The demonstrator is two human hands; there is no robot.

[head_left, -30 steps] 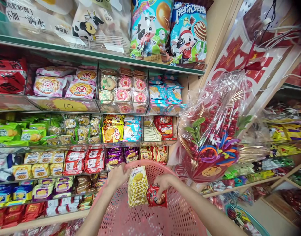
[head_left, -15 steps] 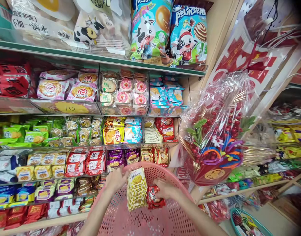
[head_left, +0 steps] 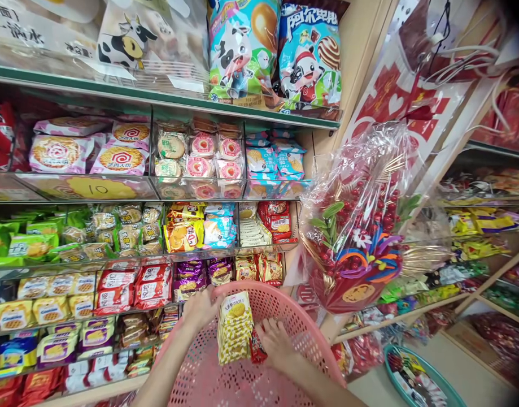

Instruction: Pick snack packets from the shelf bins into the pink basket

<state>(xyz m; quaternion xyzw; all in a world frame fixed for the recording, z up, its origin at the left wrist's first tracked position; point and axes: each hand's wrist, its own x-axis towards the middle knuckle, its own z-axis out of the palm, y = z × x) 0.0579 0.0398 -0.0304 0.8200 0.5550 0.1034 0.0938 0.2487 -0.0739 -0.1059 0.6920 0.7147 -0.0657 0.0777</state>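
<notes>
My left hand (head_left: 202, 308) grips the far rim of a pink perforated basket (head_left: 284, 308) and also steadies a fanned stack of yellow biscuit packets (head_left: 234, 330) standing inside it. My right hand (head_left: 276, 341) reaches into the basket with its fingers curled on a small red snack packet (head_left: 256, 350), pressed against the right side of the yellow stack. Both forearms come up from the bottom of the view.
Shelves of packaged biscuits and snacks (head_left: 157, 226) fill the left and centre. Large cow-print bags (head_left: 276, 51) stand on the top shelf. A cellophane-wrapped red berry bouquet (head_left: 361, 226) hangs to the right. A teal basket (head_left: 415, 379) sits on the floor at lower right.
My right hand has pushed the red packet left and down against the yellow stack, so less of it shows. The view has shifted slightly right.
</notes>
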